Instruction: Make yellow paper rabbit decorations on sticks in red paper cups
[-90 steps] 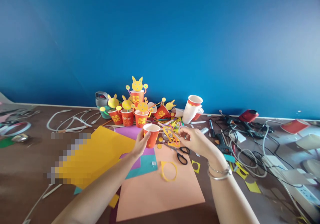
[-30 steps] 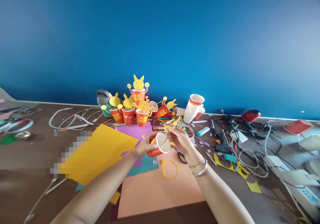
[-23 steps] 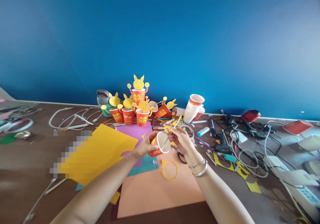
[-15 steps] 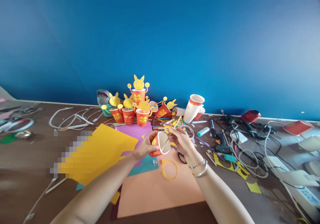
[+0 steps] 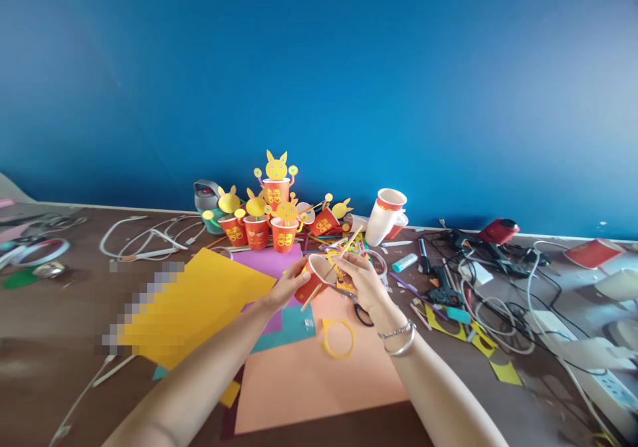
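A left hand clamps a tilted red paper cup above the paper-strewn table; the right hand pinches a thin stick across it. Scissors lie partly hidden beside the right hand.

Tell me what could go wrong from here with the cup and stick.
The red cup might crease or tear if the right hand pushes the stick hard: its lower end shows against the cup's outer side, though whether it pierces the wall is unclear.
The left hand holds the cup tilted, so it could twist or slip.
The scissors lie just below the right hand, which might knock them.
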Available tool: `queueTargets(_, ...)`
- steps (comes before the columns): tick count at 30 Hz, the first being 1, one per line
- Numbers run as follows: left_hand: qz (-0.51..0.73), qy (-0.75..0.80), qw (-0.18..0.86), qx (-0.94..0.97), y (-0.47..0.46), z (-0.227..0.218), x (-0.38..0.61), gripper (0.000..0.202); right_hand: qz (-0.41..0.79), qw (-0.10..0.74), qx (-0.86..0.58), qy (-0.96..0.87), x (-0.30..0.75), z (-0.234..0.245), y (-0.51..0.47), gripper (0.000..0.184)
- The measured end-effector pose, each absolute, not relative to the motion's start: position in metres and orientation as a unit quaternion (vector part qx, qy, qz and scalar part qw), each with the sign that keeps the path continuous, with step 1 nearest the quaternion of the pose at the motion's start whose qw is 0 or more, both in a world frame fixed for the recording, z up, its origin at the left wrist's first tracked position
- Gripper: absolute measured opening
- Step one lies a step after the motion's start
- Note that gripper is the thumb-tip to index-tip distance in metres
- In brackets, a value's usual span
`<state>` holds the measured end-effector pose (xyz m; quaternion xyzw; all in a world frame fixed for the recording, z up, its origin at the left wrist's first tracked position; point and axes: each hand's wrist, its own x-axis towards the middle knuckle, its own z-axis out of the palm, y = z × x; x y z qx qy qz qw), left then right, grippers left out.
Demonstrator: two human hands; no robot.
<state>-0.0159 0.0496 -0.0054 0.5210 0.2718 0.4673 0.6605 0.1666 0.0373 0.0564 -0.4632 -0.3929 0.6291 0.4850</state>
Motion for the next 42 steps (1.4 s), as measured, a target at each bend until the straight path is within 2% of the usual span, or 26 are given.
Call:
queueTargets(3,0.417,0.238,0.68,0.555,0.047,0.002,-0.017,0.063,0.61,0.499,-0.497,-0.363,0.17,0.051,0.043,0.047)
queueTargets(9,0.357,0.23,0.691,0.585,0.037,0.01,-0.011,0.09,0.622,0.468,-0.509,-0.368,0.168,0.05,0.04,0.043)
queueTargets(13,0.36,0.243,0.678,0.593,0.033,0.011,-0.007,0.083,0.622,0.47,-0.511,-0.361,0.166,0.048,0.039,0.042)
queueTargets(19,0.366,0.389,0.557,0.636,0.032,0.007,-0.001,0.073,0.586,0.476,-0.526,-0.392,0.166,0.047,0.038,0.042)
queueTargets(27,0.39,0.333,0.549,0.66,0.028,0.004,0.005,0.071,0.39,0.509,-0.49,-0.591,0.166,0.049,0.045,0.036)
queueTargets(36,0.424,0.334,0.557,0.631,0.021,0.007,0.011,0.063,0.331,0.48,-0.49,-0.647,0.155,0.047,0.033,0.027)
queueTargets(40,0.465,0.351,0.531,0.615,0.024,0.013,0.011,0.06,0.287,0.499,-0.529,-0.623,0.164,0.053,0.034,0.032)
queueTargets(42,0.507,0.388,0.496,0.589,0.027,0.013,0.011,0.058,0.262,0.471,-0.55,-0.638,0.17,0.062,0.032,0.035)
